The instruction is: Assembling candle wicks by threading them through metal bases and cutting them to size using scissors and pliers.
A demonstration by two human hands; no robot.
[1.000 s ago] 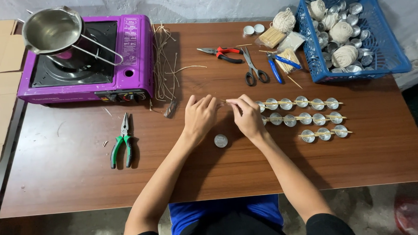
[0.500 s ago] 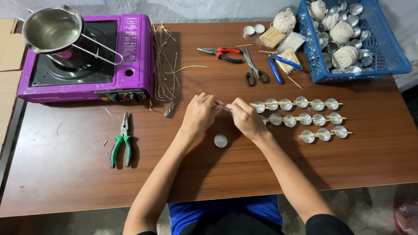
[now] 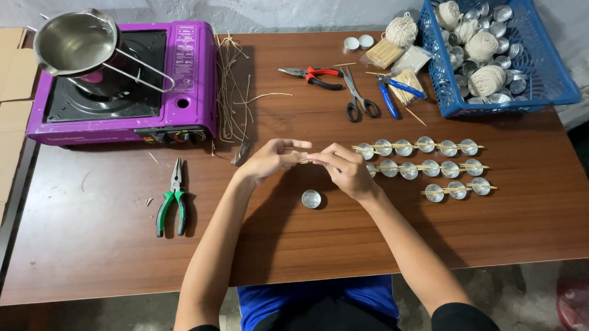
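Shiny metal cups (image 3: 417,158); matt wood table (image 3: 310,250); glossy plastic basket (image 3: 552,78); steel pot (image 3: 75,42).

My stove (image 3: 119,87) at far left is purple, its burner top black. The basket (image 3: 552,78) far right is blue. Near left, green-handled pliers (image 3: 170,206) (red-handled ones (image 3: 314,75) lie farther off). The table (image 3: 297,250) is brown woodgrain.

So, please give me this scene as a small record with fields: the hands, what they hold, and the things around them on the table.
left hand: raised over the table, fingertips meeting the right hand
right hand: pinching a thin stick together with the left
below hands: single small metal cup, apart from the hands
right of hands: three rows of metal cups with sticks laid across
left side: purple stove with steel pot; green pliers
far edge: red pliers, scissors, blue basket
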